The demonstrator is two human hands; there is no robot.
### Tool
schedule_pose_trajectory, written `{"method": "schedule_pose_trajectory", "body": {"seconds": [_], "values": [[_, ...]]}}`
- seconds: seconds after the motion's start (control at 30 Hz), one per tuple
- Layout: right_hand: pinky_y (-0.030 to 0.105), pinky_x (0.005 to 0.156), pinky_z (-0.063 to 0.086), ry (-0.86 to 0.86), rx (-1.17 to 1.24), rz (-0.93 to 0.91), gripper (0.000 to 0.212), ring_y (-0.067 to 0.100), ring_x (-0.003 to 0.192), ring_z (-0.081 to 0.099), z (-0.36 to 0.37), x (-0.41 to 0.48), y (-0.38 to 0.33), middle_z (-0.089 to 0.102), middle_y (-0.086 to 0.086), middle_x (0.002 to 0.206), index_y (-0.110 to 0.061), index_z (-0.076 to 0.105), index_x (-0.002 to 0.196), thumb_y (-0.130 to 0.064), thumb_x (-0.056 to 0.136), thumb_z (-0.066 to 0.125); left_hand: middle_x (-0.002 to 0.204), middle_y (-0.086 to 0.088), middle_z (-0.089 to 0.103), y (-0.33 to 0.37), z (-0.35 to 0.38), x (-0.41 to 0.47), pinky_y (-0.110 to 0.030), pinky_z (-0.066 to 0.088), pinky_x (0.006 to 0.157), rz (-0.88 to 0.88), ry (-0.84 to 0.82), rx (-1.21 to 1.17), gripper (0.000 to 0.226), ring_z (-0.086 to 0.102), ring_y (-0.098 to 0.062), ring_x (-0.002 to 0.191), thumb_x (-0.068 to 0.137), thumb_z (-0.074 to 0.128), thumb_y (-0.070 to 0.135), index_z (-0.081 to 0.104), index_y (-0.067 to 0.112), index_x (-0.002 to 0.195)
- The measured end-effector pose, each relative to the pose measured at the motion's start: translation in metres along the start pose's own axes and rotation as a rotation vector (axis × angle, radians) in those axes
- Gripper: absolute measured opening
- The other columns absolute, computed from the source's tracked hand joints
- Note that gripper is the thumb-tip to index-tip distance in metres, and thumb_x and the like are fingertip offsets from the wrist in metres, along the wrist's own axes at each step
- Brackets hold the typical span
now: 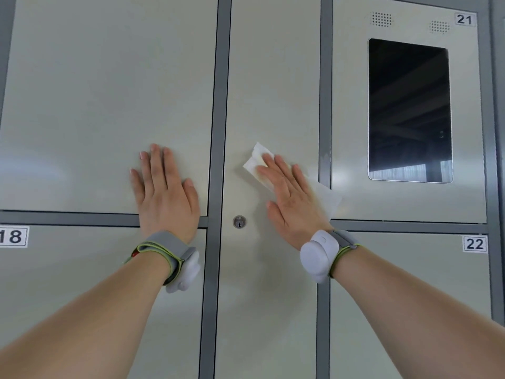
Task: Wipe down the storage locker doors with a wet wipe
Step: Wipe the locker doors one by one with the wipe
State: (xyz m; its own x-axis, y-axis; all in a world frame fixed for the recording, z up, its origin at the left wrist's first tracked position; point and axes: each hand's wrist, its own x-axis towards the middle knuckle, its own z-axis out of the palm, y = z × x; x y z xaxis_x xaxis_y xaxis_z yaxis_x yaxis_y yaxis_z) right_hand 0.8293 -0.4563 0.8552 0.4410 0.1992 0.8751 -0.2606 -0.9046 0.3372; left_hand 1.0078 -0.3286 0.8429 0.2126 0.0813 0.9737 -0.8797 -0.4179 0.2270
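Cream locker doors in a grey frame fill the view. My right hand lies flat with straight fingers on a white wet wipe, pressing it against the tall narrow middle door. The wipe sticks out past my fingertips at the upper left and past the hand's right side. My left hand rests flat and open on the lower right corner of the wide left door, holding nothing.
A round keyhole sits on the middle door just below my right hand. Door 21 at the right carries a dark screen. Doors 18 and 22 lie below.
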Motion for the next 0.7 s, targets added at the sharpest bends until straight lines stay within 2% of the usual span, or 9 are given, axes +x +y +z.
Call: {"method": "schedule_pose_trajectory", "body": {"seconds": [0.17, 0.3, 0.4, 0.5, 0.63, 0.7], "values": [[0.031, 0.118, -0.003, 0.015, 0.054, 0.011, 0.053, 0.019, 0.143, 0.01, -0.002, -0.001, 0.001, 0.025, 0.008, 0.154, -0.016, 0.025, 0.138, -0.013, 0.086, 0.028, 0.155, -0.02, 0.017, 0.0, 0.0, 0.0, -0.047, 0.003, 0.117, 0.007, 0.003, 0.008, 0.063, 0.011, -0.036, 0.144, 0.092, 0.019, 0.029, 0.018, -0.002, 0.148], [0.041, 0.116, 0.001, 0.051, -0.104, 0.049, 0.054, 0.028, 0.143, 0.016, -0.002, 0.005, 0.008, 0.026, 0.012, 0.153, -0.003, 0.038, 0.14, -0.018, 0.09, 0.024, 0.155, -0.019, 0.017, 0.0, 0.001, 0.0, -0.046, 0.002, 0.117, 0.011, 0.014, 0.008, 0.063, 0.012, -0.035, 0.144, 0.092, 0.019, 0.029, 0.019, -0.002, 0.147], [0.043, 0.116, -0.005, 0.095, -0.259, 0.093, 0.055, 0.029, 0.143, 0.014, -0.008, 0.011, 0.01, 0.027, 0.012, 0.153, -0.004, 0.04, 0.141, -0.023, 0.091, 0.025, 0.155, -0.02, 0.018, -0.001, 0.001, 0.0, -0.046, 0.002, 0.116, 0.016, 0.023, 0.003, 0.062, 0.013, -0.035, 0.144, 0.092, 0.02, 0.028, 0.02, -0.002, 0.147], [0.044, 0.116, -0.002, 0.115, -0.338, 0.109, 0.056, 0.03, 0.143, 0.012, -0.015, 0.015, 0.007, 0.025, 0.014, 0.154, 0.0, 0.044, 0.136, -0.021, 0.088, 0.026, 0.154, -0.021, 0.02, -0.001, 0.001, -0.001, -0.047, 0.003, 0.116, 0.026, 0.03, 0.001, 0.062, 0.014, -0.036, 0.143, 0.092, 0.021, 0.027, 0.021, -0.003, 0.146], [0.032, 0.119, 0.006, 0.002, -0.213, 0.089, 0.067, 0.023, 0.144, 0.016, -0.022, 0.021, 0.01, 0.023, 0.009, 0.155, 0.002, 0.031, 0.143, -0.019, 0.082, 0.017, 0.153, -0.022, 0.02, -0.002, 0.002, -0.001, -0.049, 0.006, 0.116, 0.036, 0.028, -0.004, 0.062, 0.016, -0.038, 0.142, 0.092, 0.023, 0.027, 0.022, -0.004, 0.146], [0.033, 0.119, 0.012, -0.048, -0.147, 0.089, 0.064, 0.02, 0.145, 0.014, -0.023, 0.022, 0.016, 0.019, 0.006, 0.156, -0.001, 0.024, 0.146, -0.009, 0.083, 0.022, 0.153, -0.023, 0.02, -0.002, 0.002, -0.001, -0.05, 0.007, 0.116, 0.039, 0.026, -0.002, 0.062, 0.016, -0.038, 0.142, 0.092, 0.024, 0.026, 0.022, -0.004, 0.146]]}}
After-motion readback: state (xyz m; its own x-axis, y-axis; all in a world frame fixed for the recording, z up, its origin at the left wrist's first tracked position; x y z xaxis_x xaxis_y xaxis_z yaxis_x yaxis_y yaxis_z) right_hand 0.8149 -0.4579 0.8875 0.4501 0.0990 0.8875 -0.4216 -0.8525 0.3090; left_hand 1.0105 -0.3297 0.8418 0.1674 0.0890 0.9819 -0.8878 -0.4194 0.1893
